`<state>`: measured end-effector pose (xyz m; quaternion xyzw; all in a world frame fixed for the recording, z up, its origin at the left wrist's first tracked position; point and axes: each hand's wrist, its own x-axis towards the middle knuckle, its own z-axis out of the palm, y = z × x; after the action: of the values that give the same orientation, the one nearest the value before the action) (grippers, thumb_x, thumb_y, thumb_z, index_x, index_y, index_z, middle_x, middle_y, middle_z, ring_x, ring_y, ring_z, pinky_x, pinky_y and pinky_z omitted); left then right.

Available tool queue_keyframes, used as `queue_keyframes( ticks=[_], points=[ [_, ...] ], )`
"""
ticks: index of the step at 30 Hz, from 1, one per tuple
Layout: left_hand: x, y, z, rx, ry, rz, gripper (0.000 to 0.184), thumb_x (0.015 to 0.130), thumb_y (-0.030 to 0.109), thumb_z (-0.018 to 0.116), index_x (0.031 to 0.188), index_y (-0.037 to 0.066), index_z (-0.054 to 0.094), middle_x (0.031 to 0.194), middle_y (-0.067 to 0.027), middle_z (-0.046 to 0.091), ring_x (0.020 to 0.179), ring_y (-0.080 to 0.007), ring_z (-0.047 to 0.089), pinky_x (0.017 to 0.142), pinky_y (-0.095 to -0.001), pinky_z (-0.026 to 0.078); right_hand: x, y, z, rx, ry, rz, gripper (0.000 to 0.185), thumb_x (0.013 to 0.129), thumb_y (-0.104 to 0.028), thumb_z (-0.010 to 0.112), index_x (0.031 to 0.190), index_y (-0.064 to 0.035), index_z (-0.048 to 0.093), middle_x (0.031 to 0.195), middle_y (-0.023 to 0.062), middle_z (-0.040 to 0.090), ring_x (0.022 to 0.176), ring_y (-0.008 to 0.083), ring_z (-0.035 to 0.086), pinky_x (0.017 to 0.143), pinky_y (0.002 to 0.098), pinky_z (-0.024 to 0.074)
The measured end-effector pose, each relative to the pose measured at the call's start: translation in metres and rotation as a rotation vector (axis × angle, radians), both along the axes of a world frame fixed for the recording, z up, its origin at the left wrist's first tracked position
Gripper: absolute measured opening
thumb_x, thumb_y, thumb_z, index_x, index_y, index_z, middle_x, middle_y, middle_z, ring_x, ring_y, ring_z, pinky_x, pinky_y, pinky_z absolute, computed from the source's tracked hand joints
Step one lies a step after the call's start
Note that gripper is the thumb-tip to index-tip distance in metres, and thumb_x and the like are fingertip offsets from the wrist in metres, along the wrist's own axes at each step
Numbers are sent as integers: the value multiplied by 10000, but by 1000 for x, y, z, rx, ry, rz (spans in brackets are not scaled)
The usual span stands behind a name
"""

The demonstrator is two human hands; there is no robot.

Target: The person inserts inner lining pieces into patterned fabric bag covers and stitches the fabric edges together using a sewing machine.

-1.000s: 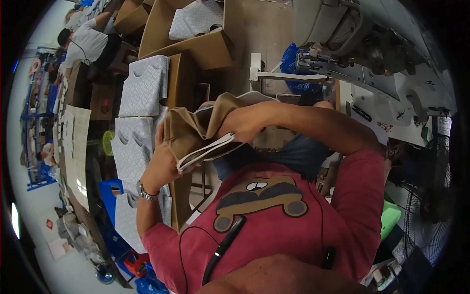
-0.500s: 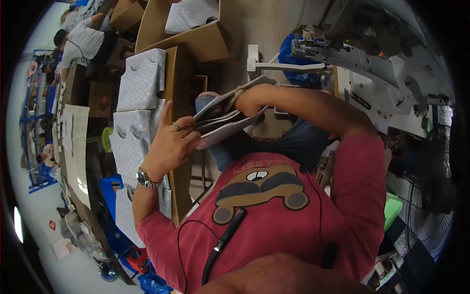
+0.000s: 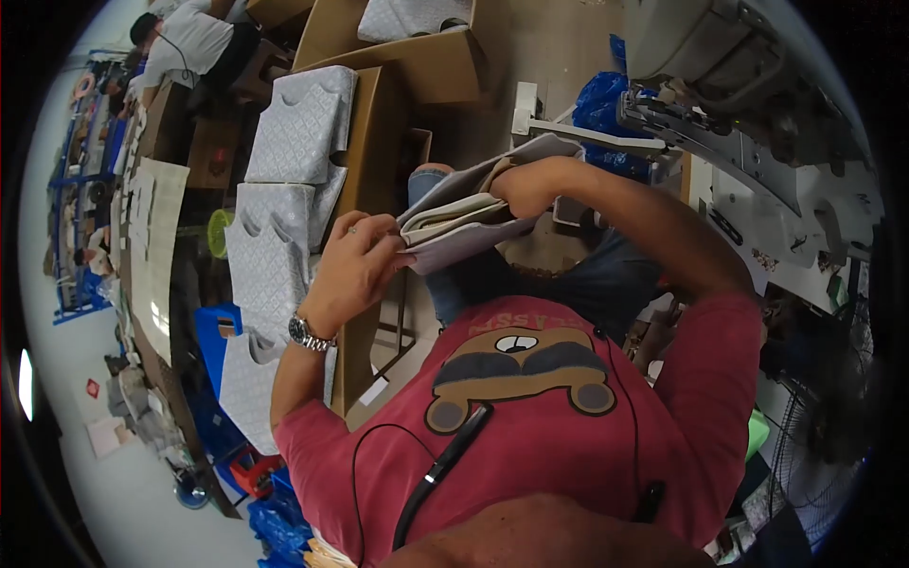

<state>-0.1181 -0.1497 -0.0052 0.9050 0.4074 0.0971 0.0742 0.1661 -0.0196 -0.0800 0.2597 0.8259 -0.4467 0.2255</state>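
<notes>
A light grey bag-like piece (image 3: 473, 241) with tan and cream layers inside is held open above my lap. My left hand (image 3: 355, 265), with a ring and a wristwatch, is closed on its left end, fingertips at the edge. At its right end, my right hand (image 3: 530, 187) reaches in between the layers, its fingers curled at the tan lining (image 3: 490, 177) and partly hidden. Just left of my left hand, grey patterned pieces (image 3: 275, 222) lie in overlapping stacks beside a cardboard box (image 3: 365, 161).
A larger open box (image 3: 426, 68) stands at the top. A sewing machine (image 3: 710, 142) is at the upper right, with a blue plastic bag (image 3: 601, 109) near it. Another person (image 3: 194, 43) works at the upper left. A fan (image 3: 814, 454) stands at the lower right.
The piece was tan side out a second ago; now its grey side faces outward. My left hand's raised finger has come down onto the edge. The view has shifted slightly.
</notes>
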Motion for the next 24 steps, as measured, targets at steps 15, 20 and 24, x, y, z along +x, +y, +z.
queue_keyframes(
  ticks=[15, 20, 24],
  points=[
    [-22, 30, 10, -444, -303, -2, 578, 838, -161, 636, 1335, 134, 642, 1201, -133, 593, 1022, -323, 691, 831, -367, 576, -11, -12, 4, 89, 24, -25, 680, 825, -162, 573, 1483, -16, 490, 1416, 266, 586, 1327, 394, 560, 1124, 407, 425],
    [-18, 37, 20, -357, -125, -74, 331, 841, -56, 719, 1136, 81, 654, 1158, -119, 592, 1071, -337, 653, 882, -397, 556, 9, -6, -11, 14, 77, 73, 861, 888, -303, 634, 1633, -74, 270, 1577, 233, 449, 1406, 397, 487, 1194, 486, 355],
    [-10, 37, 26, -193, -16, -229, 249, 828, 53, 774, 1040, 77, 647, 1126, -107, 595, 1098, -340, 621, 976, -447, 526, 19, 3, -14, -704, 195, -494, 795, 990, -468, 627, 1617, -92, 315, 1485, 168, 545, 1364, 323, 523, 1112, 495, 420]
  ],
)
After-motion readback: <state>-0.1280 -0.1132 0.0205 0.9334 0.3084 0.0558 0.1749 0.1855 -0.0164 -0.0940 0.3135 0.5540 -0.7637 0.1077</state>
